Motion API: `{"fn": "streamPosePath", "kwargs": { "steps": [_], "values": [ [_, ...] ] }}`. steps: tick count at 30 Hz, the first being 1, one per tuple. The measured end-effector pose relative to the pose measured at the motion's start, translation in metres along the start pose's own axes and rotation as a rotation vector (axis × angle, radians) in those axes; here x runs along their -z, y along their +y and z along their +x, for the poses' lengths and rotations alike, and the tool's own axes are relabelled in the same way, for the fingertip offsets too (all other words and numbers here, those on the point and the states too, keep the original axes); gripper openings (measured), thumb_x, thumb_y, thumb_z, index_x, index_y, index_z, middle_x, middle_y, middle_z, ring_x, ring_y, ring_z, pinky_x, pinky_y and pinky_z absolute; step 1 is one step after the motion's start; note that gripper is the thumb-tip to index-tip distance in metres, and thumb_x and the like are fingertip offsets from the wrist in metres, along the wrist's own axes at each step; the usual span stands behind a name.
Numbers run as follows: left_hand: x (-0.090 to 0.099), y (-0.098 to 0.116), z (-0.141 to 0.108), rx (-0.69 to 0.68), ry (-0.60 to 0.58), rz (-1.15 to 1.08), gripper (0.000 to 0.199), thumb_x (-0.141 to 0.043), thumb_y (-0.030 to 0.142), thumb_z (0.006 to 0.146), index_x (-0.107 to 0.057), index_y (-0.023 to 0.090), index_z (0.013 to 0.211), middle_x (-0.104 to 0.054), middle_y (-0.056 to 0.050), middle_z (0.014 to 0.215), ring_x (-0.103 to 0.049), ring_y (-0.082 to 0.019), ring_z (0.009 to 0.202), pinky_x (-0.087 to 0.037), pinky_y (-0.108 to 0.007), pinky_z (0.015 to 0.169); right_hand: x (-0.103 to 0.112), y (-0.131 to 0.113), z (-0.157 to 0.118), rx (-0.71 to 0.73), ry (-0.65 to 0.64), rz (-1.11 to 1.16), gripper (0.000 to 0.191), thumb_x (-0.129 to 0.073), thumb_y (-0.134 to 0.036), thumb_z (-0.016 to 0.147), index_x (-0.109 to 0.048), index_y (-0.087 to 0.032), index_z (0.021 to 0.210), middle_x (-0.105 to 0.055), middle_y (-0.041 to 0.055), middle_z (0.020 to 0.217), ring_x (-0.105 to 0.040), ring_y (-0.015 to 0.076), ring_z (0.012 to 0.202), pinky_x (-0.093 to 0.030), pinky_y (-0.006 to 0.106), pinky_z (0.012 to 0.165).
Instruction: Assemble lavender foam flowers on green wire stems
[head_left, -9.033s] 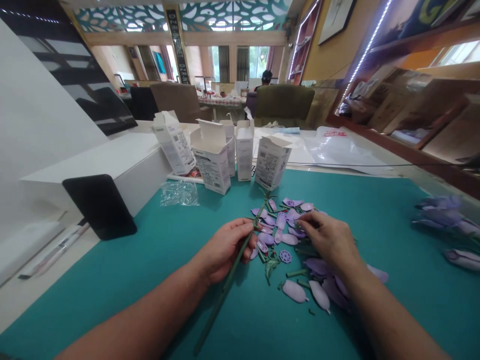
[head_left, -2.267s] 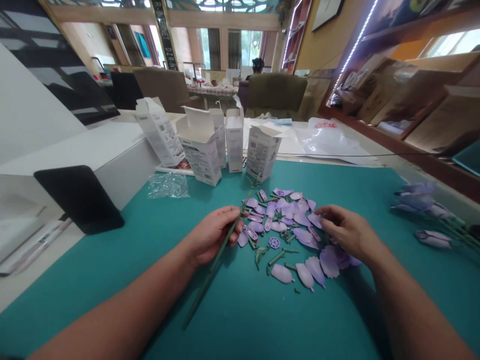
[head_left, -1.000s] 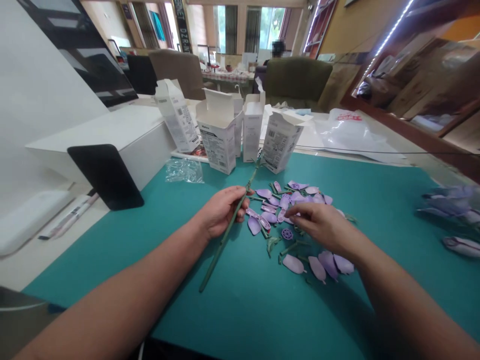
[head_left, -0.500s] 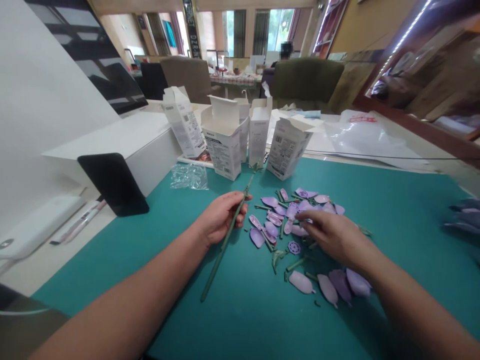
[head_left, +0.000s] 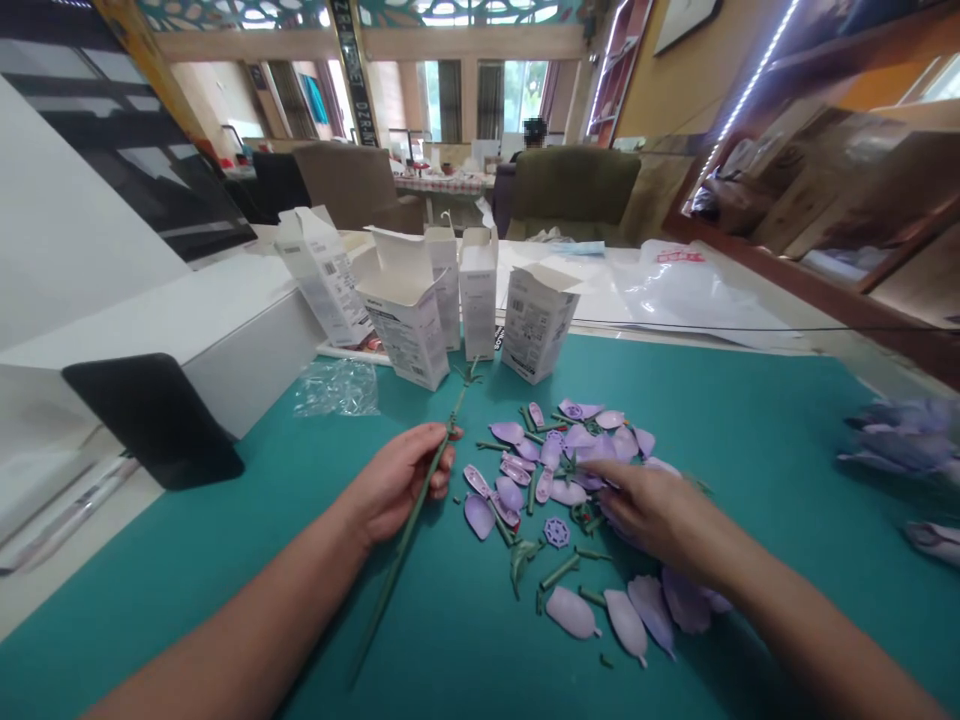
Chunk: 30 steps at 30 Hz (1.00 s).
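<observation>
Between the thumb and fingers of my left hand (head_left: 409, 478) is a long green stem (head_left: 405, 545), slanting from lower left up to a small leafy tip near the boxes. My right hand (head_left: 652, 505) reaches into a spread of purple petals (head_left: 508, 492) and short green pieces, its fingertips close together at a small green part (head_left: 571, 466). Whether the fingers grip that part is hard to tell. A purple wheel-shaped piece (head_left: 556, 531) and a green leaf (head_left: 522, 562) lie left of my right hand. Larger pale petals (head_left: 573, 612) lie nearer the front.
Open white boxes (head_left: 407, 340) stand behind the teal mat (head_left: 247, 580). Clear plastic wrap (head_left: 337, 388) and a black tablet-like object (head_left: 154, 420) are at the left. More purple flower parts (head_left: 904, 435) are at the far right. A person (head_left: 534, 135) sits in the background.
The camera view has shifted, so the scene sits lower and further left. My left hand still holds the stem. The fingertips of my right hand are now at a small green part among the petals.
</observation>
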<state>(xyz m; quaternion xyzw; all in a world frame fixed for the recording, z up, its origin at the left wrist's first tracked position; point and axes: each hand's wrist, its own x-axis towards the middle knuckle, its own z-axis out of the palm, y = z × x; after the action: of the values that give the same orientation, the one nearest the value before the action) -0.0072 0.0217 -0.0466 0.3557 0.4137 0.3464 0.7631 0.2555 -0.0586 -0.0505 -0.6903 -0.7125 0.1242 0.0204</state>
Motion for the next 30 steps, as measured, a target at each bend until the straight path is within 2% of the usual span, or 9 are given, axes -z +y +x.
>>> {"fn": "streamPosePath", "kwargs": {
  "steps": [4,6,10,14,17,20,24,28,30],
  "values": [
    [-0.002,0.0,0.001,0.021,0.017,0.012,0.016,-0.044,0.021,0.09,-0.057,0.014,0.085,-0.048,0.003,0.057,-0.04,-0.006,0.04,-0.033,-0.016,0.038,0.0,-0.004,-0.006,0.024,-0.064,0.047,0.04,-0.043,-0.023,0.088,-0.058,-0.033,0.124,-0.071,0.0061,0.105,-0.067,0.0256,0.09,-0.049,0.033,0.072],
    [-0.002,-0.001,0.002,0.031,0.025,0.011,0.017,-0.043,0.021,0.091,-0.057,0.014,0.085,-0.048,0.003,0.057,-0.04,-0.006,0.04,-0.034,-0.016,0.038,0.004,0.001,-0.004,0.041,-0.05,0.111,0.038,-0.042,-0.023,0.089,-0.061,-0.031,0.12,-0.07,0.0047,0.108,-0.066,0.0239,0.094,-0.048,0.033,0.076],
    [-0.003,0.0,0.003,0.044,0.037,0.014,0.019,-0.042,0.021,0.091,-0.058,0.014,0.084,-0.047,0.002,0.057,-0.04,-0.006,0.041,-0.033,-0.016,0.038,0.019,0.028,0.006,-0.105,0.068,0.119,0.034,-0.039,-0.024,0.089,-0.066,-0.026,0.112,-0.069,0.0047,0.112,-0.064,0.0234,0.098,-0.047,0.031,0.078],
    [-0.002,0.001,0.004,0.034,0.057,0.025,0.019,-0.042,0.02,0.091,-0.059,0.013,0.084,-0.047,0.002,0.058,-0.039,-0.006,0.042,-0.035,-0.016,0.038,0.029,0.049,0.01,-0.206,0.058,0.021,0.033,-0.045,-0.024,0.086,-0.066,-0.025,0.112,-0.072,0.0044,0.097,-0.066,0.0235,0.086,-0.045,0.03,0.068],
    [-0.002,0.001,0.005,0.042,0.049,0.026,0.019,-0.042,0.02,0.091,-0.059,0.013,0.084,-0.047,0.003,0.058,-0.039,-0.006,0.042,-0.035,-0.016,0.038,0.029,0.049,0.007,-0.163,-0.004,0.053,0.033,-0.047,-0.024,0.085,-0.066,-0.025,0.112,-0.072,0.0036,0.087,-0.065,0.0216,0.079,-0.044,0.028,0.063],
    [-0.002,0.0,0.006,0.049,0.04,0.035,0.019,-0.042,0.019,0.091,-0.059,0.013,0.084,-0.047,0.003,0.058,-0.038,-0.006,0.042,-0.035,-0.016,0.038,0.024,0.042,0.003,-0.093,-0.037,0.109,0.034,-0.046,-0.023,0.085,-0.065,-0.024,0.112,-0.071,0.0045,0.095,-0.065,0.0206,0.082,-0.045,0.027,0.065],
    [-0.001,-0.001,0.006,0.047,0.044,0.045,0.019,-0.042,0.019,0.091,-0.059,0.014,0.083,-0.047,0.002,0.059,-0.038,-0.007,0.043,-0.035,-0.017,0.039,0.018,0.039,-0.001,-0.031,-0.054,0.13,0.037,-0.045,-0.021,0.083,-0.064,-0.023,0.115,-0.068,0.0059,0.108,-0.063,0.0223,0.093,-0.046,0.03,0.075],
    [-0.001,0.0,0.006,0.056,0.044,0.048,0.019,-0.042,0.019,0.091,-0.059,0.014,0.084,-0.046,0.003,0.059,-0.038,-0.006,0.043,-0.036,-0.017,0.039,0.02,0.043,-0.005,-0.012,-0.113,0.124,0.033,-0.044,-0.021,0.084,-0.068,-0.024,0.106,-0.069,0.0052,0.107,-0.063,0.0226,0.094,-0.046,0.031,0.077],
    [0.0,-0.001,0.006,0.056,0.042,0.049,0.019,-0.043,0.02,0.091,-0.059,0.014,0.083,-0.046,0.003,0.059,-0.038,-0.006,0.043,-0.036,-0.017,0.039,0.023,0.045,-0.006,-0.02,-0.1,0.124,0.031,-0.043,-0.022,0.085,-0.07,-0.024,0.101,-0.07,0.004,0.104,-0.064,0.0219,0.092,-0.047,0.03,0.075]
  ]
}}
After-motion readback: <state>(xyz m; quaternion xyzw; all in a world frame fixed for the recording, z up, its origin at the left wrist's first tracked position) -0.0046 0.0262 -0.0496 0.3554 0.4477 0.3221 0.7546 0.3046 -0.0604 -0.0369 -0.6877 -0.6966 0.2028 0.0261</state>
